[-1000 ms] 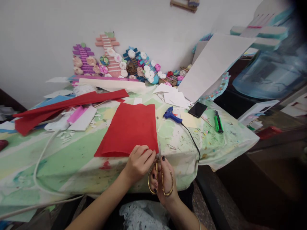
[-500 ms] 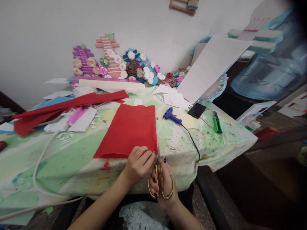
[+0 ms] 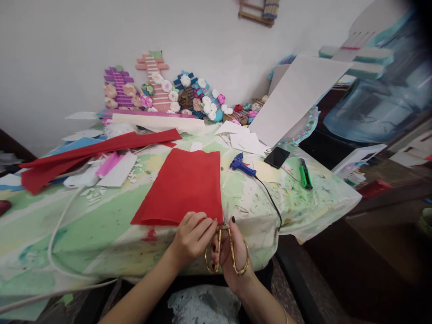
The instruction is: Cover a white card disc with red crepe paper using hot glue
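Hands close together at the near right corner of the red sheet [image 3: 189,186]: left hand [image 3: 192,236] pinching that corner, right hand [image 3: 238,252] looped into the gold-handled scissors [image 3: 232,247], handles spread, one blade showing just past the corner. Over to the sheet's left, a long red strip [image 3: 114,143] lies already separate, with white scraps [image 3: 96,195] below it. Now the sheet itself, flat on the counter [image 3: 111,245], and no slit shows running into it! I'd judge the cutting here barely begun, nearly all of the sheet left whole; whether the blades have bitten, the fingers hide. And to the sheet's right, everything out of play: blue glue gun [image 3: 243,167] nearest, black phone [image 3: 277,157] beyond it, green cutter [image 3: 305,174] farthest from the sheet, all three untouched.
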Demonstrator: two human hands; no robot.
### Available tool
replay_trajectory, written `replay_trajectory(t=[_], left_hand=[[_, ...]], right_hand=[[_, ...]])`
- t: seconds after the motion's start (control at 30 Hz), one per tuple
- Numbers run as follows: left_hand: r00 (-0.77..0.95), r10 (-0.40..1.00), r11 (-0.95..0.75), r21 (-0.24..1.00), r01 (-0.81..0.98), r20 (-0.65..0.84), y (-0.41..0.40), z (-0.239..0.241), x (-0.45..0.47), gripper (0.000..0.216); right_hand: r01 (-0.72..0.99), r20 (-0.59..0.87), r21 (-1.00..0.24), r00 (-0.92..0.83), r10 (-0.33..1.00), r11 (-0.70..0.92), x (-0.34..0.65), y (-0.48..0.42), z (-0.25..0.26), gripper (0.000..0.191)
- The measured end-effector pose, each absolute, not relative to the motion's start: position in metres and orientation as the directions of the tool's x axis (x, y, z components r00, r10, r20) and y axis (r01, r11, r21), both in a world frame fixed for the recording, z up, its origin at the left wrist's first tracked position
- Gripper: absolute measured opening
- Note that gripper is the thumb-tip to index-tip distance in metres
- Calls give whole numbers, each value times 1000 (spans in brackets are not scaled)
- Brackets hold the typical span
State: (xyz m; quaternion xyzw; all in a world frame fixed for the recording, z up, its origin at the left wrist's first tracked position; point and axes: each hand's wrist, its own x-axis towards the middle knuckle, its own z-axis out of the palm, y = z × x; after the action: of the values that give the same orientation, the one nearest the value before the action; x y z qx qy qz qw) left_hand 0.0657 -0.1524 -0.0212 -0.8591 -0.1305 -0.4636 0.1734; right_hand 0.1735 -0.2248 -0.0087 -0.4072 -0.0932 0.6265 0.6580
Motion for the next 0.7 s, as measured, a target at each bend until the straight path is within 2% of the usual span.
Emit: replay_trajectory(t=[0.1, 0.2, 0.4, 0.7], left_hand=[[538, 66, -906, -175, 385, 840, -154, -22, 61, 15], [542, 69, -907, -174, 384, 838, -156, -23, 59, 16], [542, 63, -917, -165, 362, 838, -158, -25, 56, 18], [558, 36, -908, -206, 364, 829, -160, -23, 51, 18]], right_hand=[[-780, -487, -589, 135, 863, -210, 172, -223, -6, 49], [-785, -510, -585, 158, 846, -206, 170, -222, -6, 48], [-735, -490, -648, 199, 849, -201, 166, -222, -17, 57], [-756, -472, -633, 207, 857, -166, 163, -222, -14, 57]])
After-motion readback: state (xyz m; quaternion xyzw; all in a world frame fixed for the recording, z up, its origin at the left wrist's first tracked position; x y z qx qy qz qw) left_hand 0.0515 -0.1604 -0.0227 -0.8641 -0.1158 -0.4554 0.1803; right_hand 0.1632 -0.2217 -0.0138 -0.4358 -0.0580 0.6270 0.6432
